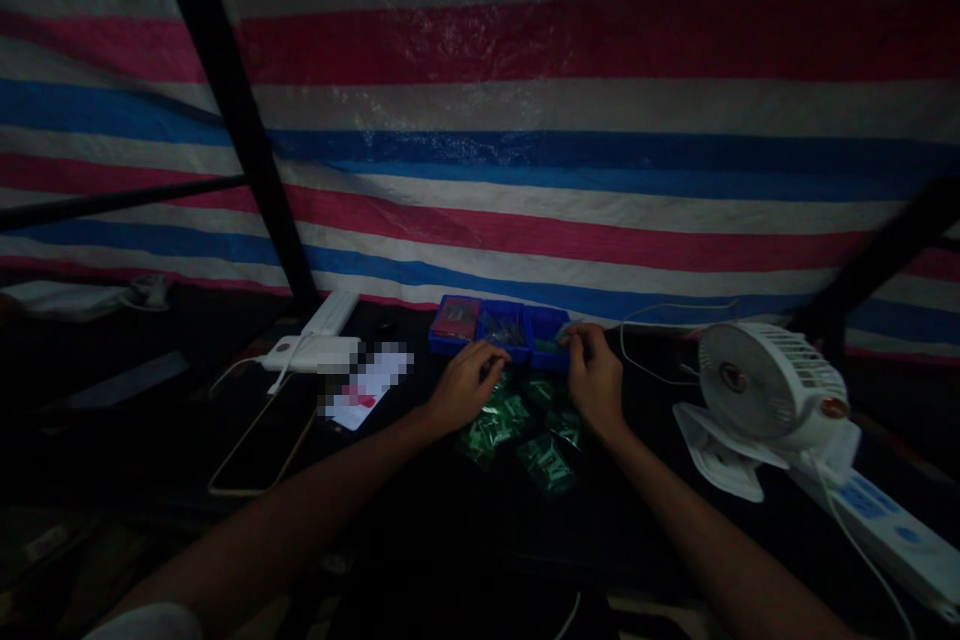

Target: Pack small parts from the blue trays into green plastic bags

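Both my hands reach forward over a dark table. My left hand is curled with its fingers closed beside the middle blue bin; what it pinches is too small to make out. My right hand is likewise curled, its fingertips at the edge of the right blue bin. A third blue bin at the left holds something red. Several small clear bags of green parts lie on the table just under and between my wrists.
A white desk fan stands at the right, with a white power strip beside it. At the left lie a white power bank, a phone and a card. A striped tarpaulin closes off the back.
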A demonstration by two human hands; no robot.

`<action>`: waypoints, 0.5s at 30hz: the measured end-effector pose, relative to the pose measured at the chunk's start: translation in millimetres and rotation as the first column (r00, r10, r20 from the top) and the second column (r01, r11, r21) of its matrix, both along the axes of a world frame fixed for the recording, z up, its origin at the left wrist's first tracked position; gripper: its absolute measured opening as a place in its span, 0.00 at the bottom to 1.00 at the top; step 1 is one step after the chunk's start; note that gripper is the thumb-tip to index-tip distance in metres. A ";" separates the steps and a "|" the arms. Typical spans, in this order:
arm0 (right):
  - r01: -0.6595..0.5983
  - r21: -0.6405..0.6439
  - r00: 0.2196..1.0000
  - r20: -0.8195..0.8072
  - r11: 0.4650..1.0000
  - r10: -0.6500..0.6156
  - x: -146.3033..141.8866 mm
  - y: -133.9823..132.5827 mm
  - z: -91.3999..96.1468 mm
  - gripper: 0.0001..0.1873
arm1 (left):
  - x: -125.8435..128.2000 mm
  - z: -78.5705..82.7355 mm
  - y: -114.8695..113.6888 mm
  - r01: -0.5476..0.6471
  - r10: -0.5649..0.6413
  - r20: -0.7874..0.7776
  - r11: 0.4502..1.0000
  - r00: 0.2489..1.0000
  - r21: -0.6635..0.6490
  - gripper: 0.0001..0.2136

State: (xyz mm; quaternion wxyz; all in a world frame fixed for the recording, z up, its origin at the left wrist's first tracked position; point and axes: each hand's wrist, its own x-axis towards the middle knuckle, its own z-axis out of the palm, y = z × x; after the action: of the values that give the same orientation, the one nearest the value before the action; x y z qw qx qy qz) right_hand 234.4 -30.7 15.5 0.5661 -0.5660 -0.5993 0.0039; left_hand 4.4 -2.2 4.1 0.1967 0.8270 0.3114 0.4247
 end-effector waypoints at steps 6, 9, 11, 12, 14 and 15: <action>-0.028 -0.025 0.996 0.084 0.999 0.030 -1.2 1.8 -2.0 0.14 | -0.2 -3.3 3.0 -0.025 0.025 -0.044 1.000 0.999 0.000 0.09; -0.040 -0.023 0.996 0.080 0.999 0.042 -2.0 2.8 -3.7 0.14 | -0.7 -4.7 4.2 -0.042 0.043 -0.051 0.999 0.998 0.022 0.09; -0.043 -0.015 0.996 0.075 0.999 0.044 -2.4 3.6 -4.7 0.14 | -1.2 -5.9 4.3 -0.046 0.049 -0.090 0.998 0.995 0.034 0.09; -0.043 -0.013 0.996 0.074 0.999 0.044 -2.5 3.9 -5.0 0.14 | -1.5 -6.8 4.2 -0.049 0.054 -0.123 0.998 0.991 0.043 0.10; -0.045 -0.016 0.996 0.074 0.999 0.046 -2.7 4.1 -5.3 0.13 | -2.0 -8.9 4.0 -0.057 0.069 -0.199 0.996 0.978 0.066 0.15; -0.046 -0.019 0.996 0.074 0.999 0.047 -2.8 4.1 -5.4 0.13 | -2.2 -10.0 4.1 -0.060 0.077 -0.232 0.995 0.970 0.079 0.18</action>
State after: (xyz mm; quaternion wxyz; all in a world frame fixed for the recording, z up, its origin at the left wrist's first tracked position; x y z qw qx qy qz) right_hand 231.6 -26.6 10.1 0.5384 -0.5563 -0.6330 0.0011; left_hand 2.2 1.9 -5.9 0.1142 0.8665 0.3456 0.3415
